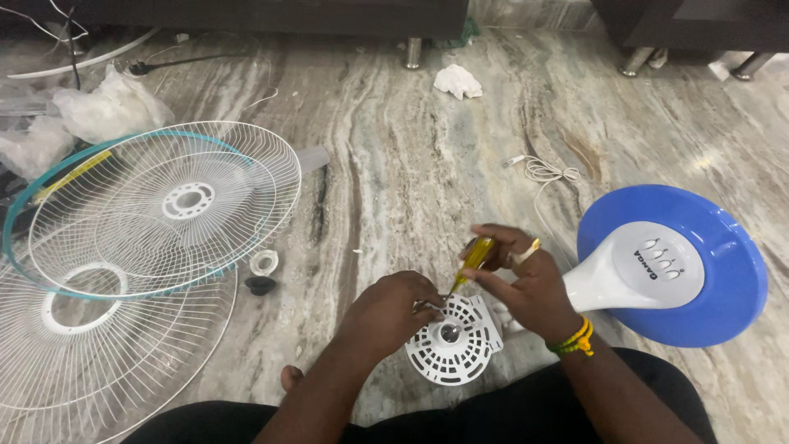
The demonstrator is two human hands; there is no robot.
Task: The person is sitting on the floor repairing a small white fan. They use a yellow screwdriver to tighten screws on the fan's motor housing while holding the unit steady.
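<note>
- Yellow-handled screwdriver (474,256) is gripped in your right hand (526,284); its tip is hard to see.
- Your left hand (393,312) pinches the white motor housing (456,341) rim on the floor, hiding part.

both forearms reach forward and converge. the left hand (393,311) is curled, knuckles up, fingertips pinched. the right hand (519,275) is raised higher, fingers closed in a grip.

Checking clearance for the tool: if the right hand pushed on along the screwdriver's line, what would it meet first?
Probably the white vented motor housing: the right hand angles the yellow-handled screwdriver down-left toward its rim, beside the left hand.
</note>
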